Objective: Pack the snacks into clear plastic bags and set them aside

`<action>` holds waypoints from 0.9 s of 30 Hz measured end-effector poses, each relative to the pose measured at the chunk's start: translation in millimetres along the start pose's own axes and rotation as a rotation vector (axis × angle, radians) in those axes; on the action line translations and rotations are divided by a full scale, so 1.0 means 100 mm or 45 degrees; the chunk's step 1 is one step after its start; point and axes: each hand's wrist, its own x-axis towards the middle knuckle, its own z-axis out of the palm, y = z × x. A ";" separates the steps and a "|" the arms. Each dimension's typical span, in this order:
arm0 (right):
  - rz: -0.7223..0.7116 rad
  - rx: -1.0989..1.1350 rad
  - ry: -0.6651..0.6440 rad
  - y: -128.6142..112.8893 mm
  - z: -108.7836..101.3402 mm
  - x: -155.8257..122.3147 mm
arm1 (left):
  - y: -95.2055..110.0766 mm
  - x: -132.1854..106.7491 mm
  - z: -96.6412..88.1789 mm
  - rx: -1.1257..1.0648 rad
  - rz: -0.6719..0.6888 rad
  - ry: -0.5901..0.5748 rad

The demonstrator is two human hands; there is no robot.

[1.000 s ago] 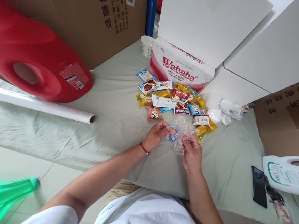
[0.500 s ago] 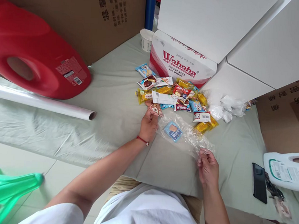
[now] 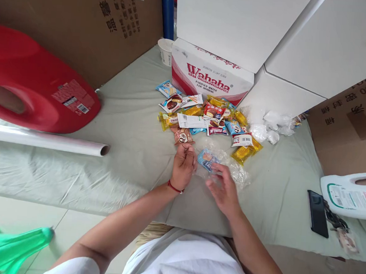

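Head view, right hand (image 3: pixel 224 191) blurred at clear bag (image 3: pixel 237 172), packet (image 3: pixel 206 158) inside

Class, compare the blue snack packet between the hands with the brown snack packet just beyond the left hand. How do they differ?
Colour: the blue packet is light blue, the brown packet brown with a white logo. Setting: the blue packet sits amid crinkled clear plastic between the left hand and right hand; the brown packet lies bare on the green cloth. Both are small, flat snack packets.
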 end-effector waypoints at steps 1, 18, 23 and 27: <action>0.035 0.066 -0.047 0.00 0.12 0.04 | 0.02 -0.05 0.02 -0.004 0.002 -0.022; 0.034 0.091 0.083 -0.16 -0.68 -0.11 | 0.44 -0.60 -0.50 0.170 -0.320 0.172; 0.428 0.093 -0.358 -0.28 -0.88 0.36 | 0.60 -0.95 -0.75 0.270 -0.480 0.201; 0.370 -0.166 -0.819 -0.30 -0.78 0.98 | 0.64 -1.21 -0.97 0.342 -0.639 0.223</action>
